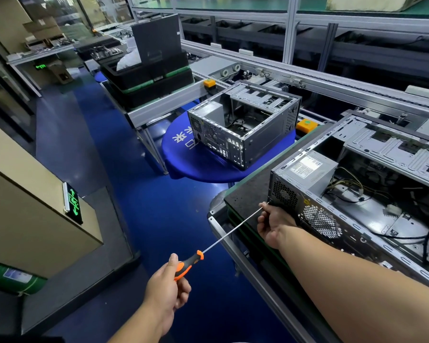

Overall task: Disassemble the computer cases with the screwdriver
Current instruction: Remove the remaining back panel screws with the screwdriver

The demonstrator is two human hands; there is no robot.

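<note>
Near computer case [357, 211]: the landmark; it lies on its side on the dark mat [248, 191] of the workbench, side panel off, power supply and loose cables showing inside. Sheet steel, so likely heavy, stiff and sharp along its folded edges; best steadied by the rear corner frame, not by the perforated fan grille or the wiring.

Second computer case [243, 127]: beyond the near case, up and to its left, standing apart on a round blue table [183, 154]; also open. It looks equally rigid and awkward to lift with one hand.

Black trays [149, 75]: further off than the second case, stacked on the conveyor frame.

Screwdriver [223, 238]: reaches from below and left of the near case up to its rear corner. The long thin steel shaft would probably flex and wander if unsupported; the orange-and-black rubbery handle offers a sure hold for turning.

Left hand [166, 288]: well below and left of the near case, fingers wrapped around the screwdriver handle, thumb laid along it.

Right hand [273, 224]: against the near case's rear corner, fingertips pinching the shaft close to its tip, seemingly guiding it.

Screw: at the rear corner, too small to make out.
</note>
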